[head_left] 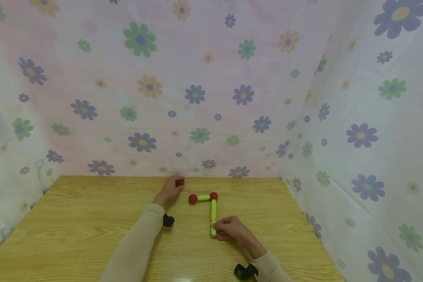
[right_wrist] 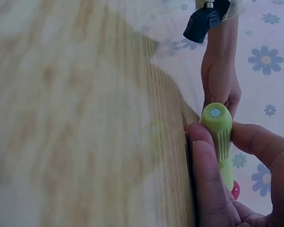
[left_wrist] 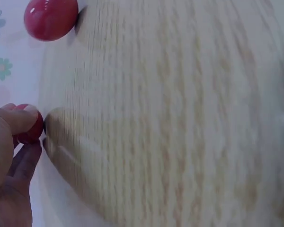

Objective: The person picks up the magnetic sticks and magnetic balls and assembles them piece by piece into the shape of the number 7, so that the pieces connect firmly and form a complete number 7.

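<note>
My left hand (head_left: 170, 189) reaches to the far side of the table and pinches a red ball (head_left: 181, 183) between thumb and fingers, close over the wood. Just right of it lies a joined piece: a red ball (head_left: 193, 199), a short yellow-green rod (head_left: 203, 197), a corner red ball (head_left: 214, 196) and a longer yellow-green rod (head_left: 213, 211) pointing toward me. The near end of that long rod is pinched by my right hand (head_left: 234, 229). In the right wrist view, the rod's free end (right_wrist: 215, 112) shows a round silvery disc.
The wooden table (head_left: 74, 235) ends at a flowered cloth (head_left: 169, 98) hanging behind it and on both sides. Black wrist devices (head_left: 244, 271) are worn on both wrists, over the cream sleeves (head_left: 135, 243).
</note>
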A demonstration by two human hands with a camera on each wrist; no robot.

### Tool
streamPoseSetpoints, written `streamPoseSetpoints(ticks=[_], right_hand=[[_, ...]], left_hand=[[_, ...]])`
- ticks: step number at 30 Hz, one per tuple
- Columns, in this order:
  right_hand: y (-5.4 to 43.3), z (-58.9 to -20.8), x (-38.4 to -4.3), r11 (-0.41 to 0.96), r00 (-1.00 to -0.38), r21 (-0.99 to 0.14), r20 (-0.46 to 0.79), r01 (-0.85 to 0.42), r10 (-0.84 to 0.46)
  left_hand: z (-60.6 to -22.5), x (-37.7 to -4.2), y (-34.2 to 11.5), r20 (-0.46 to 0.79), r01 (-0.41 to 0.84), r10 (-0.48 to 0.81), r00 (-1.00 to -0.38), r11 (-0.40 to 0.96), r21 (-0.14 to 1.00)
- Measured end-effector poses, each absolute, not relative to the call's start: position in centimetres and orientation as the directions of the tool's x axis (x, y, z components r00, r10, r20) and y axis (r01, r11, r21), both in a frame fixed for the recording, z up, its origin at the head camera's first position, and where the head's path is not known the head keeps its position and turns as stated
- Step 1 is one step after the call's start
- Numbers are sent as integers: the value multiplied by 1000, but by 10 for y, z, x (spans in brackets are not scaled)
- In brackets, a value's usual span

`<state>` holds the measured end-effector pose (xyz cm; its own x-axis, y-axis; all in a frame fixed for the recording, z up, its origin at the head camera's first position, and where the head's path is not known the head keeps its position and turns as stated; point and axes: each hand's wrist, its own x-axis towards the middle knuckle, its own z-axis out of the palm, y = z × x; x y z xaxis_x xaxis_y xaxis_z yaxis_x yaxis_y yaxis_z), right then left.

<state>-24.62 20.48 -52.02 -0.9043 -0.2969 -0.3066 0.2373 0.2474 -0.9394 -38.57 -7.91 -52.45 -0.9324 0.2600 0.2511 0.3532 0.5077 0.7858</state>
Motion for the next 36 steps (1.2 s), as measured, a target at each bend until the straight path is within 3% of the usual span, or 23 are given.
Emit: streamPoseSetpoints(ticks=[5,16,22,36], right_hand=[[205,-520,-246,250,-904,-939,-305,235,-298],[205,-519,-244,262,-906,-941,-291,214,-307],[204,-518,-243,258,-904,-940,-299,224,-306],[200,-517,-245,295,-904,-934,-292,200,-312]], left_hand=[[-528,-379,-83,266,312,166,-950,404,860],[-528,-357,-94,65,70,34,-997,192,979],[-521,-342,-101,1,7,30,-1000,200,980],[-519,-313,-102,35,57,89,-995,252,966]])
